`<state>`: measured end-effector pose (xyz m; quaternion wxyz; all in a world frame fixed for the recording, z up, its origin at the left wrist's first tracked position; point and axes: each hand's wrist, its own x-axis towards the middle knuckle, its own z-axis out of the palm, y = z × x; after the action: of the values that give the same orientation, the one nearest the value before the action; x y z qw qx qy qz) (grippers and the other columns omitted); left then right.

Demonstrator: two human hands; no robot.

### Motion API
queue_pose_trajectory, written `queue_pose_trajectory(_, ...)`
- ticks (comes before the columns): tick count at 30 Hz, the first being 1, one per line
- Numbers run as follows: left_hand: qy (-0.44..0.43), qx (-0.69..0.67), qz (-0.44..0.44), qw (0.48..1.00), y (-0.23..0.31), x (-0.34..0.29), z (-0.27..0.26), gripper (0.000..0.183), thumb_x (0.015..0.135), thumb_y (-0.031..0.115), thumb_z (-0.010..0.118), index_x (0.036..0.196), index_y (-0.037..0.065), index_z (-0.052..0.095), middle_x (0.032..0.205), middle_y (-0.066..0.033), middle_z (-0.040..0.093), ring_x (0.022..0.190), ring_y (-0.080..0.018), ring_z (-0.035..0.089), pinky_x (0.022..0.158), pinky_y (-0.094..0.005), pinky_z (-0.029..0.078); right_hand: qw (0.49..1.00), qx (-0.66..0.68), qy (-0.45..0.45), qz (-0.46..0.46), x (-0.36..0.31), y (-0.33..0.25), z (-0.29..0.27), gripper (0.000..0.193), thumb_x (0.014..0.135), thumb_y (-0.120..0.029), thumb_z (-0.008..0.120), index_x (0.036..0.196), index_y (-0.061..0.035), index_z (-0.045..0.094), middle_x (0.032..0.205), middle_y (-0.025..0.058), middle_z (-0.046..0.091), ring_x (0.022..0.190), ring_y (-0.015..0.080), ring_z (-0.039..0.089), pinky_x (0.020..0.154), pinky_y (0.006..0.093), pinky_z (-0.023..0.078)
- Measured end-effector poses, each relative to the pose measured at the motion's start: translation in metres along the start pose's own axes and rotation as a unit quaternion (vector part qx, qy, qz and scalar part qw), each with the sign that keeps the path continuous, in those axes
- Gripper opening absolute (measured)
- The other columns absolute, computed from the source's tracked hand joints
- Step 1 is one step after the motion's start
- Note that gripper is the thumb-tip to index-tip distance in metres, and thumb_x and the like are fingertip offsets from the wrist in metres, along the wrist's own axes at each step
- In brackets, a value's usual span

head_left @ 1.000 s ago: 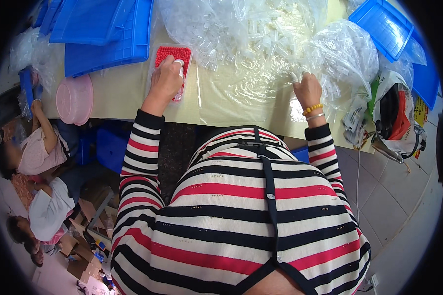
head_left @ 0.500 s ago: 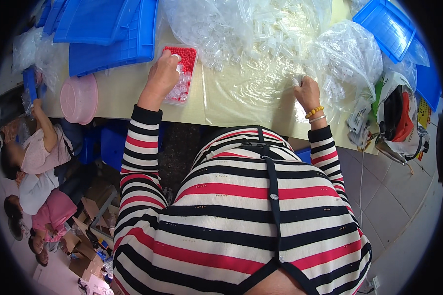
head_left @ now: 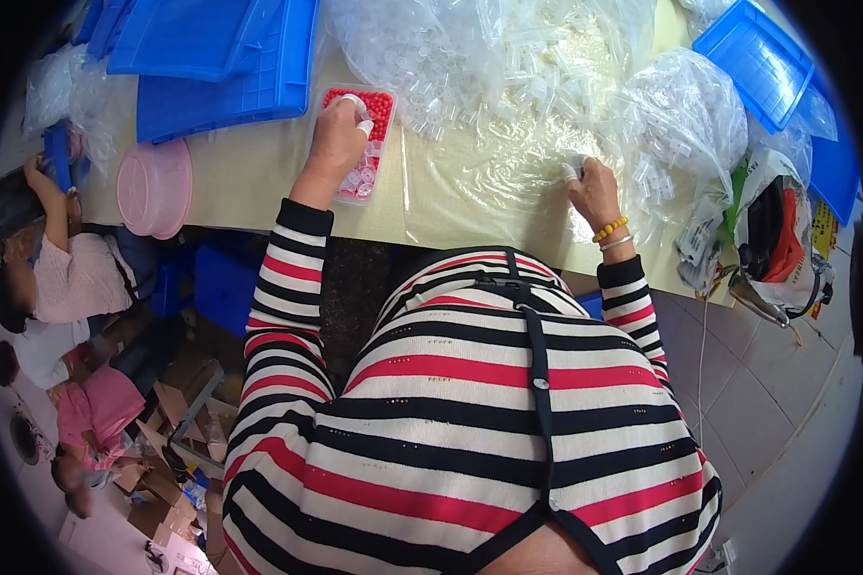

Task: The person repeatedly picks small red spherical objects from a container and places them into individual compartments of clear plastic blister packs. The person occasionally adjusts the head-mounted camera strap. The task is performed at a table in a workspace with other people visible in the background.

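My left hand (head_left: 338, 144) is over a clear plastic box (head_left: 390, 144) at the table's middle left. Its fingers, with white covers on the tips, are curled together above the red beads (head_left: 382, 107) in the far part of the box. Small clear plastic caps (head_left: 362, 179) lie in the near part. My right hand (head_left: 596, 195), wearing a yellow bead bracelet and a light bangle, hovers over the clear plastic sheet (head_left: 489, 187) at the right. White covers show on its fingers too, which are bent together. What either hand pinches is too small or hidden.
Loose clear plastic pieces (head_left: 556, 72) and bags (head_left: 686, 105) cover the table's far side. Blue trays (head_left: 225, 110) stand far left, another blue tray (head_left: 753, 57) far right. A pink basin (head_left: 153, 192) sits at the left edge. Other people (head_left: 77, 278) work at the left.
In the picture, my left hand has shifted slightly right along with the box, staying over the beads. My right hand has turned a little, its fingers nearer each other. A co-worker's arms have moved.
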<state>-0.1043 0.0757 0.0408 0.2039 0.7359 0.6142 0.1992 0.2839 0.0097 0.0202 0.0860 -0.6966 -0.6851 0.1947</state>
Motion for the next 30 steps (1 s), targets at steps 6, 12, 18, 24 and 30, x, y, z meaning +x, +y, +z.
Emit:
queue_pose_trajectory(6,0.058,-0.082,-0.06,0.993,-0.002,-0.011,-0.001,0.018,0.073,0.004,0.074,0.087,-0.002,0.063,0.08,-0.0104,0.064,0.068,-0.0171,0.063,0.064,-0.0293,0.051,0.995,0.06,0.045,-0.067,-0.007,-0.018,-0.011,0.025,0.078,-0.014,0.062,0.097,0.0026,0.061,0.068,0.0185,0.059,0.068,0.0377,0.06,0.062,0.0426,0.048)
queue_pose_trajectory(12,0.116,-0.273,-0.059,0.953,0.042,-0.015,0.008,0.016,0.077,0.0,0.071,0.09,0.0,0.062,0.082,-0.007,0.062,0.07,-0.0124,0.062,0.067,-0.0245,0.051,0.993,0.111,0.038,-0.026,-0.007,-0.047,-0.033,0.036,0.083,-0.021,0.07,0.109,0.0013,0.06,0.066,0.0114,0.057,0.056,0.019,0.054,0.054,0.0319,0.044)
queue_pose_trajectory(18,0.046,-0.285,0.046,0.956,0.088,-0.027,0.099,0.014,0.077,-0.001,0.069,0.088,0.0,0.062,0.09,-0.0087,0.056,0.07,-0.0155,0.06,0.065,-0.0253,0.05,0.974,0.152,-0.044,-0.161,0.0,-0.063,-0.032,0.028,0.087,-0.016,0.065,0.109,0.0013,0.062,0.083,0.0163,0.059,0.068,0.0258,0.057,0.063,0.0324,0.045)
queue_pose_trajectory(24,0.009,-0.233,0.08,0.969,0.1,-0.036,0.136,0.012,0.076,0.001,0.063,0.088,-0.002,0.062,0.091,-0.0167,0.053,0.072,-0.0337,0.057,0.065,-0.0385,0.047,0.979,0.015,-0.073,-0.187,0.003,-0.065,-0.012,0.021,0.084,-0.019,0.063,0.09,0.0013,0.064,0.084,0.0182,0.059,0.07,0.0377,0.059,0.063,0.0427,0.048)
queue_pose_trajectory(30,-0.046,-0.227,0.07,0.97,0.099,-0.037,0.133,0.018,0.07,-0.007,0.053,0.087,-0.004,0.058,0.102,-0.022,0.05,0.09,-0.0421,0.056,0.08,-0.0446,0.048,0.962,-0.076,-0.124,-0.229,0.01,-0.085,-0.006,0.02,0.083,-0.02,0.061,0.077,-0.001,0.061,0.08,0.0161,0.059,0.069,0.0356,0.061,0.061,0.0432,0.048)
